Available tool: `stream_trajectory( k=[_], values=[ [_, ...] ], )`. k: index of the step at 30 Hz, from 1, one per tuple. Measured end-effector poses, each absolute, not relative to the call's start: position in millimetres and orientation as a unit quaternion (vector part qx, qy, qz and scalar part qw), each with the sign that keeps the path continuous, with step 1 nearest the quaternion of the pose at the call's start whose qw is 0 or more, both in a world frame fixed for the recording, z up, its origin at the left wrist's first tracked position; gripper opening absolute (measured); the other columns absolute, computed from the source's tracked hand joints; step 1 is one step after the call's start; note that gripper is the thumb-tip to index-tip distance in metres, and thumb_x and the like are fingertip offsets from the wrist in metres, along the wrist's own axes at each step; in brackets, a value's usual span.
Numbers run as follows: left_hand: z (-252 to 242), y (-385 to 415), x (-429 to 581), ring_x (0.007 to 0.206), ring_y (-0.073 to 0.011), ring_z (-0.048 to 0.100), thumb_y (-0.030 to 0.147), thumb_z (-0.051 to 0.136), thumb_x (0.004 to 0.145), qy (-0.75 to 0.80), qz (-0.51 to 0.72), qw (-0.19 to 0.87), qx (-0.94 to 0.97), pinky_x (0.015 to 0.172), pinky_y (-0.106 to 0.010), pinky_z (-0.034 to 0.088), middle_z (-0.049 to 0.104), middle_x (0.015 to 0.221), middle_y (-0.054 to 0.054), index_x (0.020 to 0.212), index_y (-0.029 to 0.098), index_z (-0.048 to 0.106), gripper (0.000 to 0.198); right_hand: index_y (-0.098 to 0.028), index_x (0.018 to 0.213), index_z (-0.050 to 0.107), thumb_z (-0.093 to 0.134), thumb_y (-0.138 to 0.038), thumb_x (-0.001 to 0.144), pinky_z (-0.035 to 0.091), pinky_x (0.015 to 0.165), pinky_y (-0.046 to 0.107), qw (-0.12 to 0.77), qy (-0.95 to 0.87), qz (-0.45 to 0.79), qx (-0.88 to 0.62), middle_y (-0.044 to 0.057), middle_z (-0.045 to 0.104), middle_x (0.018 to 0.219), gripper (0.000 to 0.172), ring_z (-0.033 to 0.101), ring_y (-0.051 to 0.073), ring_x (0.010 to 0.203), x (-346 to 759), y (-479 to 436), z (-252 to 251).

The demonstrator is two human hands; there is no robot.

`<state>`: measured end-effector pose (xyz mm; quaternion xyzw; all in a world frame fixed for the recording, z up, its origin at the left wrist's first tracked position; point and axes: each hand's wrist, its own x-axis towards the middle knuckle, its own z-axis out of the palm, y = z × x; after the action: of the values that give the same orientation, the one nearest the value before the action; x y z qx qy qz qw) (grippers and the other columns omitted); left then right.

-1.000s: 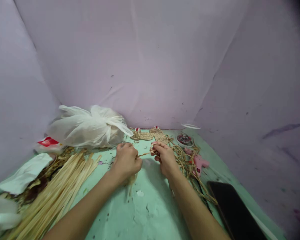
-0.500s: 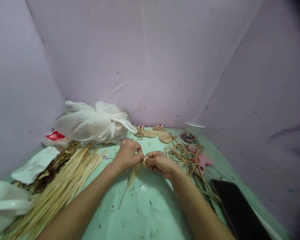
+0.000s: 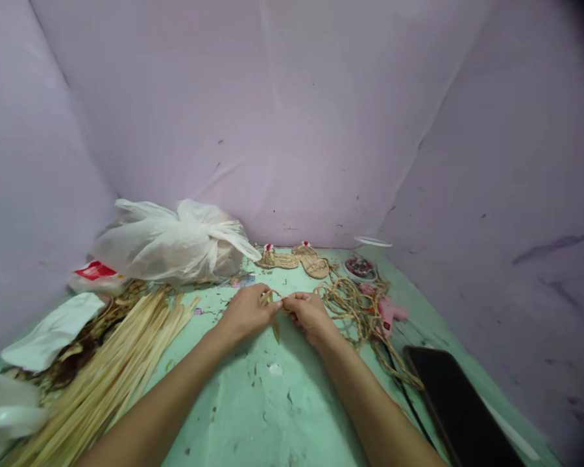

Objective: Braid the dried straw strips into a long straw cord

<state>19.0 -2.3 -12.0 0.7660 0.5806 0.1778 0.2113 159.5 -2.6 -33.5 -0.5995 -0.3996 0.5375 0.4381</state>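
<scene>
My left hand (image 3: 247,312) and my right hand (image 3: 309,313) meet over the green table (image 3: 272,415), fingers pinched on a thin twisted straw strand (image 3: 274,303). A short end of the strand hangs down between the hands. A tangle of braided straw rope (image 3: 353,305) lies just right of my right hand. Two small woven straw slippers (image 3: 294,259) with red dots sit at the back by the wall.
A bundle of pale straw strips (image 3: 121,363) lies to the left, with a white plastic bag (image 3: 175,243) behind it. A pink glue gun (image 3: 388,312) and a small round dish (image 3: 361,267) are at the right. A black phone (image 3: 455,412) lies near right. Lilac cloth walls enclose the table.
One second ago the hands were apart with the strand stretched between them. They have come together, and the strand's loose end now hangs short between them.
</scene>
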Motion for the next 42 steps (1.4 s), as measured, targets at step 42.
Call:
stream_trajectory(
  k=[42],
  values=[
    [-13.8, 4.2, 22.2, 0.038, -0.0099, 0.048, 0.024, 0.054, 0.052, 0.522, 0.387, 0.566, 0.507, 0.042, -0.020, 0.032, 0.052, 0.042, 0.002, 0.052, 0.013, 0.053, 0.010, -0.017, 0.065, 0.054, 0.066, -0.027, 0.059, 0.039, 0.062, 0.025, 0.517, -0.593, 0.369, -0.495, 0.000, 0.056, 0.066, 0.017, 0.050, 0.012, 0.063, 162.1, -4.9, -34.9]
  ],
)
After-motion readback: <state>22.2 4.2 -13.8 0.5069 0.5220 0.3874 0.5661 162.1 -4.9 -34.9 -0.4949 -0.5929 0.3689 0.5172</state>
